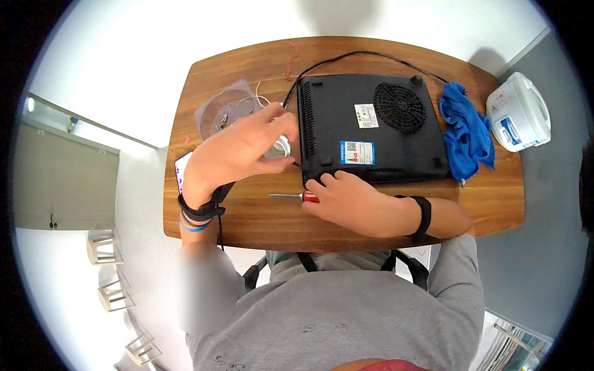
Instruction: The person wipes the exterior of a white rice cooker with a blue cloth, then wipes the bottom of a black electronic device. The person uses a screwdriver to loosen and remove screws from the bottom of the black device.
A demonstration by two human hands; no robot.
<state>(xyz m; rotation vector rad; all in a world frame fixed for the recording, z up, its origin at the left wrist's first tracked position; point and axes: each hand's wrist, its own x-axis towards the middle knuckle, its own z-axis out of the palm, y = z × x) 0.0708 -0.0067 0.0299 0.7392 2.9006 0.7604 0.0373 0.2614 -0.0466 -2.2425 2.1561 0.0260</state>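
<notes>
Item: right hand (349, 201) curled round red-handled screwdriver (296, 196), six o'clock of upturned cooktop (371, 127); left hand (244, 148) pinching small clear container (281, 147). Keep driver square.

bright, even light from overhead; soft shadows fall beside the hands on the table (247, 216). mild glare on the white floor. fisheye bends the edges, dark corners. a blurred patch covers the left forearm.

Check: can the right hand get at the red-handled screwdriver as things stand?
Probably yes. The right hand lies on the table right over the red handle of the screwdriver, seemingly touching it; nothing lies between them.
</notes>
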